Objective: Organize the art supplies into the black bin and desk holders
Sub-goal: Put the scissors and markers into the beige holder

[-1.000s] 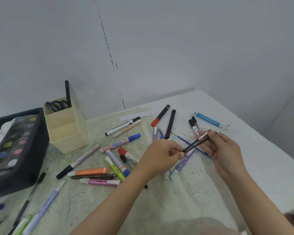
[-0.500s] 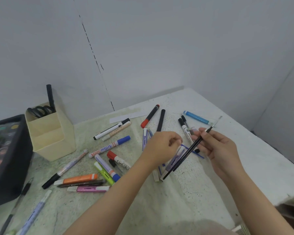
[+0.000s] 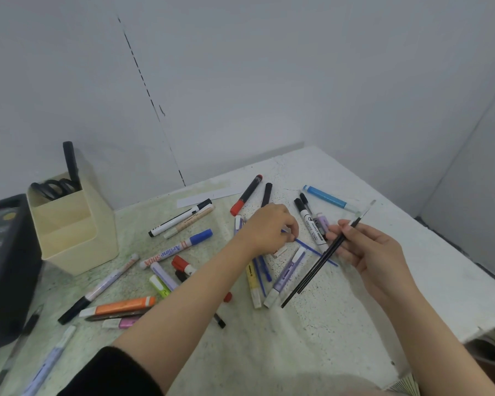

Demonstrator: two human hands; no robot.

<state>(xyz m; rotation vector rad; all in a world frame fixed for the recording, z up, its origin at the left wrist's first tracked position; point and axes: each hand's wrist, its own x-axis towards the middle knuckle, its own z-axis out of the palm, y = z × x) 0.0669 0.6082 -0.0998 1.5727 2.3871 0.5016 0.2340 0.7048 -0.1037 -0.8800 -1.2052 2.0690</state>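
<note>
My right hand (image 3: pixel 375 252) grips two thin black paintbrushes (image 3: pixel 315 272) that slant down to the left above the table. My left hand (image 3: pixel 269 227) reaches down over the pile, its fingertips pinching a thin blue brush (image 3: pixel 312 250) that lies on the table. Several markers and highlighters lie scattered around, among them a blue-capped marker (image 3: pixel 177 250), an orange highlighter (image 3: pixel 120 307) and a lilac highlighter (image 3: pixel 286 275). The cream desk holder (image 3: pixel 72 232) stands at the left with black scissors (image 3: pixel 55 188) and a black pen in it. The black bin (image 3: pixel 9 270) sits at the far left edge.
The table (image 3: pixel 340 324) stands in a corner of white walls, and its right edge drops off close to my right hand. A light blue marker (image 3: pixel 329 198) and a red-capped black marker (image 3: pixel 246 195) lie at the back. A white paper strip (image 3: pixel 209 195) lies near the wall.
My left hand let go of the black brushes and dropped to the blue brush on the table. My right hand now holds the brushes alone, tilted more steeply. The view shifted right.
</note>
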